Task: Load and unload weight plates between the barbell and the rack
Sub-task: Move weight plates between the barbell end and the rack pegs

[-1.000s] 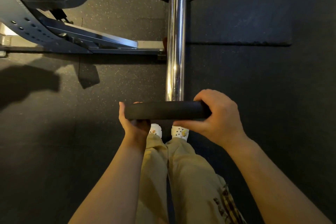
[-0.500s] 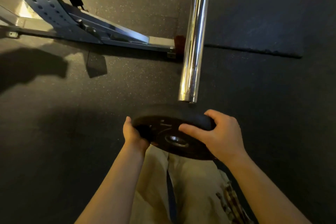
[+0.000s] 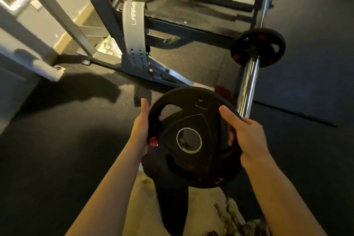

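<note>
Plate (image 3: 193,136): held off the bar, flat face up toward the person, just beside the bar (image 3: 249,86) end.
Left hand (image 3: 140,130): fingers curled round its left rim.
Right hand (image 3: 247,134): gripping its right rim.
Bar: one small plate (image 3: 258,48) on it.

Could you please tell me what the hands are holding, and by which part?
Both hands, left and right, hold the black weight plate by opposite sides of its rim.

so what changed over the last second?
The plate came off the end of the bar sleeve: a second ago it sat edge-on on the sleeve, now it is clear of it, to its left, with its face and centre hole turned up toward the camera. Both hands, left and right, kept their grip on its rim. The second plate stayed on the bar.
</note>
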Action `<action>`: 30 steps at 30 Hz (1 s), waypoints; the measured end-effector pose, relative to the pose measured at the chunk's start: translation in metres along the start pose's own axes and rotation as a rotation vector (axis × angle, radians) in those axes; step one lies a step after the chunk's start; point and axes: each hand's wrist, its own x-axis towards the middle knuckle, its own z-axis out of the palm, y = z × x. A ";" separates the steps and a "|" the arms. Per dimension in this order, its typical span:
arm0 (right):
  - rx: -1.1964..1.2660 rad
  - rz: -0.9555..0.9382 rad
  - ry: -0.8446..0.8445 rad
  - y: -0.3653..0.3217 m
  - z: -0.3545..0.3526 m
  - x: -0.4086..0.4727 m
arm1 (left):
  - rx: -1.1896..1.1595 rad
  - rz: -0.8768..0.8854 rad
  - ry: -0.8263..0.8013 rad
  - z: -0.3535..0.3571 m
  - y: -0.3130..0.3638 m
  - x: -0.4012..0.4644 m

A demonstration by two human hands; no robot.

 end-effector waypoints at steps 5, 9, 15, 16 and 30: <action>-0.096 -0.139 0.006 -0.038 0.090 -0.020 | -0.006 0.111 0.152 -0.068 0.058 -0.005; -0.119 -0.217 -0.086 -0.061 0.197 -0.030 | 0.004 0.197 0.222 -0.163 0.105 -0.001; -0.124 -0.242 -0.188 -0.097 0.358 -0.051 | -0.035 0.299 0.342 -0.301 0.190 -0.009; -0.129 -0.264 -0.206 -0.108 0.381 -0.055 | -0.039 0.325 0.361 -0.319 0.207 -0.009; -0.275 -0.391 -0.294 -0.206 0.546 -0.004 | -0.185 0.389 0.441 -0.421 0.333 0.065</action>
